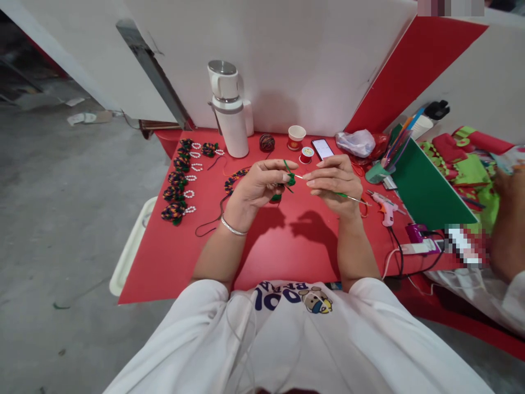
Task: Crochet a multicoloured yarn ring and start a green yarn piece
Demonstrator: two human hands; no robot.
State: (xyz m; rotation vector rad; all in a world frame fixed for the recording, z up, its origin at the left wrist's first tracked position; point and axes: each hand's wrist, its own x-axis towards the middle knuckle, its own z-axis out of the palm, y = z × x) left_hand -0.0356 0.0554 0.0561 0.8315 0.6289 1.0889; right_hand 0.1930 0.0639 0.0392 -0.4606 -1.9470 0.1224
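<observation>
My left hand (264, 181) pinches a small piece of green crochet work (291, 179), with a strand of green yarn looping up over the forefinger. In my right hand (335, 183) is a crochet hook (351, 197) with a green grip; its thin metal tip reaches left to the green piece. More green yarn (276, 198) hangs below my left hand, partly hidden by it. Just behind my left wrist lies a multicoloured crocheted strip (233, 180) with a dark tail of yarn on the red table (270, 251).
Several dark crocheted pieces with pearl loops (174, 212) line the table's left side. At the back stand a white thermos (232, 126), yarn ball (267, 143), paper cup (296, 138), thread spool (306, 155) and phone (323, 149). A pink glue gun (386, 208) lies right, near a co-worker's arm (508, 224).
</observation>
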